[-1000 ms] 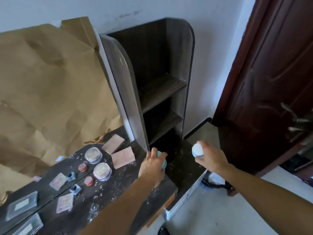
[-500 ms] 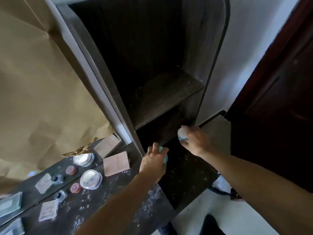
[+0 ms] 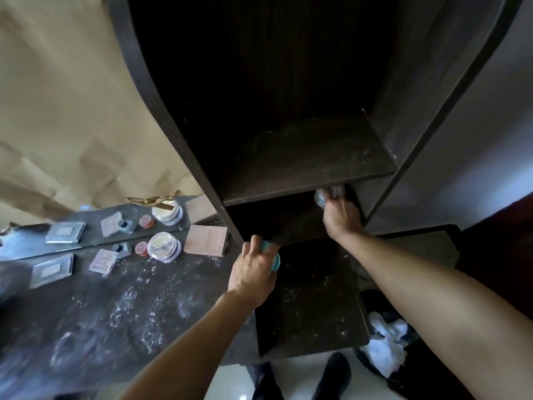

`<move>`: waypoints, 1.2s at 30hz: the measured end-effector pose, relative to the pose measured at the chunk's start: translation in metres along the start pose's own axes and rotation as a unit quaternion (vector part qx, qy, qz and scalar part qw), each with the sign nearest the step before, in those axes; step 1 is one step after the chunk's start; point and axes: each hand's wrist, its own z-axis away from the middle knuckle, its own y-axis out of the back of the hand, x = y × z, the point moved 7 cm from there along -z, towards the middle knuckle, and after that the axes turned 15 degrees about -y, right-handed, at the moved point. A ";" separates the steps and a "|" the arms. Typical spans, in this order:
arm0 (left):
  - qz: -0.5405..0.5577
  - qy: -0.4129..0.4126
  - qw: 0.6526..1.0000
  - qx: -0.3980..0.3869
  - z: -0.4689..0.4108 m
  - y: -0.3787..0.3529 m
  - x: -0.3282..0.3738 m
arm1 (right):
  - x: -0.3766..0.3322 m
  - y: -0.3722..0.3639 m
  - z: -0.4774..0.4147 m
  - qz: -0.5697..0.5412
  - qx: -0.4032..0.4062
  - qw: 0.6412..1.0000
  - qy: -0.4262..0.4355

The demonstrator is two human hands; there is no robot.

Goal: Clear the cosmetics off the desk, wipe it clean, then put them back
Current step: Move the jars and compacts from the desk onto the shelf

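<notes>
Your left hand (image 3: 253, 274) is curling its fingers round a teal jar (image 3: 272, 255), holding it just above the dusty desk (image 3: 115, 313). Farther left, a clear round jar (image 3: 164, 250) and a pink palette (image 3: 205, 244) are lying on the desk. Deeper in, your right hand (image 3: 341, 216) is gripping a pale jar (image 3: 327, 194) just under the shelf (image 3: 302, 166).

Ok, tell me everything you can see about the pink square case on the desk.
The pink square case lies flat and shut on the dusty desk, beside the shelf unit's side panel. Its top is matte salmon pink, maybe card or plastic, crossed by thin grooves. A round clear jar sits just left of it. No hand touches it; the mirror behind reflects it.
</notes>
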 end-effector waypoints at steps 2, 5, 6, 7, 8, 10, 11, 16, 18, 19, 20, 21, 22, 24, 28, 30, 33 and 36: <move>0.006 0.026 1.000 0.011 0.002 0.000 0.002 | -0.003 -0.001 0.000 -0.006 -0.001 1.000 0.019; 0.006 0.044 0.999 0.030 -0.003 0.006 0.004 | -0.001 -0.001 0.012 -0.035 -0.004 0.999 0.037; 0.007 0.047 0.998 0.036 -0.006 0.008 0.006 | 0.003 0.000 0.019 -0.042 -0.003 0.998 0.047; 0.007 0.047 0.998 0.041 -0.011 0.011 0.008 | 0.007 0.001 0.027 -0.041 -0.002 0.997 0.061; 0.009 0.047 0.998 0.046 -0.016 0.013 0.010 | 0.014 0.000 0.037 -0.034 -0.003 0.996 0.080; 0.016 0.044 0.998 0.044 -0.030 0.015 0.016 | 0.031 -0.005 0.057 -0.020 -0.004 0.991 0.133; 0.016 0.036 0.998 0.041 -0.038 0.016 0.021 | 0.042 -0.007 0.066 -0.021 -0.006 0.988 0.155; 0.004 -0.027 0.999 0.028 -0.089 0.013 0.045 | 0.098 -0.001 0.073 -0.053 0.027 0.982 0.180; -0.002 -0.055 0.998 0.018 -0.109 0.008 0.057 | 0.118 0.002 0.069 -0.043 0.018 0.985 0.164; -0.001 -0.067 0.998 0.013 -0.117 0.004 0.063 | 0.126 0.003 0.067 -0.043 0.013 0.987 0.154; 0.002 -0.077 0.997 0.008 -0.125 0.000 0.067 | 0.134 0.005 0.065 -0.049 0.012 0.988 0.143; 0.005 -0.085 0.996 0.002 -0.131 -0.003 0.071 | 0.142 0.008 0.063 -0.055 0.012 0.990 0.132; 0.006 -0.090 0.996 -0.004 -0.137 -0.007 0.074 | 0.148 0.009 0.061 -0.056 0.014 0.991 0.123; 0.009 -0.095 0.995 -0.006 -0.146 -0.011 0.076 | 0.157 0.009 0.059 -0.048 0.012 0.992 0.115; 0.007 -0.103 0.995 0.014 -0.161 -0.011 0.077 | 0.167 0.002 0.059 -0.043 -0.002 0.994 0.104; -0.006 -0.098 0.995 0.006 -0.167 -0.011 0.078 | 0.169 -0.003 0.059 -0.043 -0.010 0.994 0.097; -0.011 -0.085 0.996 0.012 -0.164 -0.009 0.079 | 0.171 -0.008 0.061 -0.034 -0.026 0.995 0.086; -0.014 -0.078 0.996 0.042 -0.142 -0.001 0.080 | 0.166 -0.005 0.066 -0.017 -0.036 0.995 0.096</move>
